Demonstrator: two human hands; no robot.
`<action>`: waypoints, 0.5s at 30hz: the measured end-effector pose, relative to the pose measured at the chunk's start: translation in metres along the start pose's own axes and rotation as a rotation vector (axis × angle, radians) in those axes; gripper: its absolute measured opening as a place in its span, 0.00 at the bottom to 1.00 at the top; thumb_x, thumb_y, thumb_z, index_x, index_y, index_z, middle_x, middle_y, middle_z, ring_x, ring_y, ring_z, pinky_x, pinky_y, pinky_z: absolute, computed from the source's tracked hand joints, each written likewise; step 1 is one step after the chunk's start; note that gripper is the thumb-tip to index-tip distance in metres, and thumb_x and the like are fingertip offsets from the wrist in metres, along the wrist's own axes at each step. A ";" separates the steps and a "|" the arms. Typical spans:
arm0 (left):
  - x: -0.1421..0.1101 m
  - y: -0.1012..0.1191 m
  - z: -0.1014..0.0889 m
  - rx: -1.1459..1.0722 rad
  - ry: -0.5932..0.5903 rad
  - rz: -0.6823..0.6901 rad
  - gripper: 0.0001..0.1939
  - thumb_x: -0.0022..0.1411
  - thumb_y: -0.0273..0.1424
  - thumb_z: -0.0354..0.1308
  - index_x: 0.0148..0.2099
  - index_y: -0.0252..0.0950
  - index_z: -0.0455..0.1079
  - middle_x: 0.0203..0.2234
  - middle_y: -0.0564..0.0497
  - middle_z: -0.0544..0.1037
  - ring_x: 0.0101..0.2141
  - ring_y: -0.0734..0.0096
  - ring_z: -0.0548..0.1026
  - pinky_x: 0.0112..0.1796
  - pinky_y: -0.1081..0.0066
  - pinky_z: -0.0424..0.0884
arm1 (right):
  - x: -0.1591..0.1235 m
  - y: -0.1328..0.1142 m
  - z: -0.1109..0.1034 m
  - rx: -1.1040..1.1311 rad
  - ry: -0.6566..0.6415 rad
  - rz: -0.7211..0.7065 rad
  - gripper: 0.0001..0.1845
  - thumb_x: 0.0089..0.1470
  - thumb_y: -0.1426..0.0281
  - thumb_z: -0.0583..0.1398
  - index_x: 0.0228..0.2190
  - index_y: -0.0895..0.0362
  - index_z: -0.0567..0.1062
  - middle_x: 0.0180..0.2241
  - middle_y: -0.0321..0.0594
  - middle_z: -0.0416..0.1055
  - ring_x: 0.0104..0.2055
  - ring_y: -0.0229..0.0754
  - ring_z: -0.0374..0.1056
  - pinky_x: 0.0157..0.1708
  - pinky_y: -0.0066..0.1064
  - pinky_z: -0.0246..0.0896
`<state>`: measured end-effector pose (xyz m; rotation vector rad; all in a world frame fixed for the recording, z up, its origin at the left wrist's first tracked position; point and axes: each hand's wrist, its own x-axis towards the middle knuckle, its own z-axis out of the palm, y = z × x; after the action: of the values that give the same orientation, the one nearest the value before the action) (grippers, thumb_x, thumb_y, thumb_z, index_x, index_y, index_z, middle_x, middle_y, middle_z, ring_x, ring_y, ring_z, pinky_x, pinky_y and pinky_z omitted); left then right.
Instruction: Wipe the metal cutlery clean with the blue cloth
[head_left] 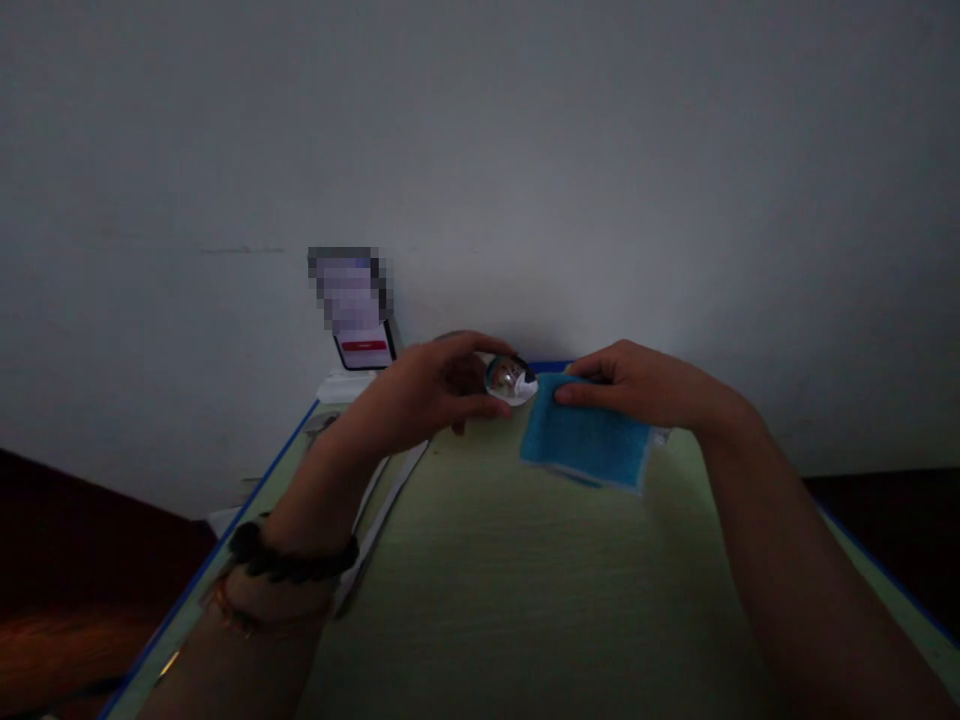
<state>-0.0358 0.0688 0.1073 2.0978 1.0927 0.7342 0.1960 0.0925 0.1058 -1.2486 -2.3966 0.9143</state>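
My left hand point(431, 385) is closed around a small round shiny object point(511, 380), gripped by its edge between thumb and fingers. Bright reflections cover its surface, and I cannot make out its exact kind. A folded blue cloth point(589, 430) with a pale edge is pinched between the thumb and fingers of my right hand point(634, 385). The cloth's left corner is close beside the round object; whether they touch I cannot tell. Both hands are above the far part of the table.
A phone point(364, 345) leans upright on a white stand point(349, 387) at the back left. Long pale strips point(386, 510) lie on the light green table point(540, 600) beside my left forearm. Blue edging borders the table, and a wall point(525, 180) rises behind it.
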 end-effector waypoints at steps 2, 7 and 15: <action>0.002 -0.001 0.004 0.043 0.016 0.043 0.24 0.47 0.35 0.64 0.47 0.38 0.65 0.24 0.55 0.72 0.24 0.74 0.71 0.22 0.79 0.67 | 0.003 -0.002 0.003 -0.027 0.033 -0.020 0.19 0.46 0.54 0.55 0.26 0.56 0.76 0.18 0.33 0.66 0.18 0.31 0.57 0.17 0.25 0.45; 0.004 0.000 0.013 0.102 0.059 0.107 0.25 0.43 0.37 0.65 0.45 0.36 0.66 0.30 0.52 0.75 0.30 0.71 0.73 0.30 0.74 0.69 | 0.007 -0.002 0.009 0.041 0.062 -0.031 0.18 0.46 0.55 0.55 0.27 0.56 0.76 0.18 0.33 0.66 0.18 0.31 0.57 0.16 0.25 0.46; 0.009 0.000 0.016 0.202 0.244 0.107 0.22 0.49 0.38 0.61 0.46 0.36 0.64 0.30 0.52 0.72 0.30 0.72 0.71 0.30 0.75 0.67 | 0.016 0.005 0.019 0.410 0.180 0.029 0.18 0.41 0.54 0.59 0.29 0.55 0.75 0.24 0.36 0.72 0.20 0.35 0.62 0.19 0.27 0.55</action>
<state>-0.0196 0.0717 0.0984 2.2956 1.2357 0.9885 0.1800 0.0996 0.0873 -1.1519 -1.9322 1.1737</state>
